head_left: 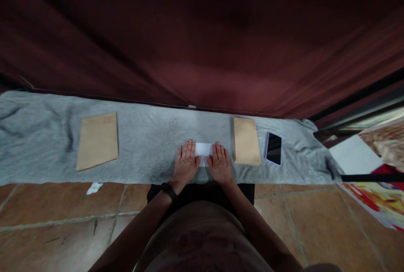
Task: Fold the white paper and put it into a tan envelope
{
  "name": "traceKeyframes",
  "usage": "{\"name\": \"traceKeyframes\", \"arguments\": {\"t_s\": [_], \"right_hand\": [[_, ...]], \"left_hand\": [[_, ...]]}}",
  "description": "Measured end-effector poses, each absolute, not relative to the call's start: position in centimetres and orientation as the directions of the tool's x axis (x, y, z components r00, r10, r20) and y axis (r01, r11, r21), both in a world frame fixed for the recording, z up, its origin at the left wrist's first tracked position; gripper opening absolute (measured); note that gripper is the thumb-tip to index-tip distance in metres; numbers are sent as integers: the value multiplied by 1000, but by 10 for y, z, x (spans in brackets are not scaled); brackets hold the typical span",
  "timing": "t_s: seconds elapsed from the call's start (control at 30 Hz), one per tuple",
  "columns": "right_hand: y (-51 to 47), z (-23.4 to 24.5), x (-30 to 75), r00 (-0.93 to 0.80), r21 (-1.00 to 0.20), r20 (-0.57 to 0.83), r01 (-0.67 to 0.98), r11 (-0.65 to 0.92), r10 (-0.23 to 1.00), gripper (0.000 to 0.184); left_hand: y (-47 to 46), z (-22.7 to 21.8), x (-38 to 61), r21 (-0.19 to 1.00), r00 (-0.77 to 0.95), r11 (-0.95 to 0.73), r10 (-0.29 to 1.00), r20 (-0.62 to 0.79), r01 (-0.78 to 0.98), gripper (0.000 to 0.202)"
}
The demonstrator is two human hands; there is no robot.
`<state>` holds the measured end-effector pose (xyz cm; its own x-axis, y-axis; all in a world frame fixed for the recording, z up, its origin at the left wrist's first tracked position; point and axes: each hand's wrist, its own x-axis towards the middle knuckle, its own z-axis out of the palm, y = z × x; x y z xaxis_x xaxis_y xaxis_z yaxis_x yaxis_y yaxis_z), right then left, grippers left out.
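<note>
Past torso point(202, 234), left hand point(186, 163) and right hand point(220, 164), flat, unclenched, half-hide white paper point(203, 149).

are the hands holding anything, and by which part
Nothing is gripped: the left hand and right hand press flat on the two ends of the white paper.

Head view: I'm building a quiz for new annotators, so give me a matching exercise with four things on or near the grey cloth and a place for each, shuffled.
Things:
1. white paper
2. phone
3. large brown envelope
4. white scrap

Places:
A. on the tile floor, off the grey cloth
B. on the cloth's left part
C. partly under the left hand and the right hand
D. just right of the smaller brown envelope

Pairs: 1-C, 2-D, 3-B, 4-A.
</note>
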<state>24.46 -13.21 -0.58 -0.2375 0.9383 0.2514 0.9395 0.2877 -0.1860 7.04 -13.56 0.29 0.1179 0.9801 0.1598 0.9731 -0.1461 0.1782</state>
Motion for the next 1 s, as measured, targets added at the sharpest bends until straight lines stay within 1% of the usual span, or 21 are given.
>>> {"name": "traceKeyframes", "arguments": {"t_s": [0.1, 0.2, 0.27, 0.43, 0.6, 0.7, 0.77, 0.9, 1.0], "right_hand": [[-132, -7, 246, -232, -198, 251, 938, 285, 940, 62], [-132, -7, 246, -228, -208, 244, 937, 281, 943, 58], [-132, -7, 246, -232, -214, 237, 935, 284, 943, 56], [-132, -6, 247, -225, -220, 239, 935, 278, 945, 54], [-133, -7, 251, -153, -254, 263, 942, 221, 953, 55], [-133, -4, 251, -121, -273, 241, 944, 187, 963, 54], [-131, 1, 248, -133, -275, 217, 942, 191, 967, 53], [-130, 5, 241, -224, -294, 186, 916, 272, 957, 52], [-130, 3, 240, -201, -317, 194, 913, 255, 960, 54]], "left_hand": [[-136, 8, 78, 179, 139, -171, 974, 178, 969, 61], [-136, 11, 90, 198, 258, -287, 953, 161, 937, 58], [-136, 12, 97, 210, 302, -326, 943, 138, 922, 57], [-133, 10, 98, 204, 301, -319, 947, 115, 926, 56], [-132, 11, 95, 177, 317, -334, 941, 118, 926, 56], [-132, 10, 98, 160, 307, -323, 944, 118, 933, 57], [-131, 7, 100, 154, 306, -323, 944, 123, 934, 57], [-130, 4, 100, 148, 331, -345, 937, 110, 927, 59], [-130, 3, 96, 146, 350, -365, 929, 119, 919, 58]]}}
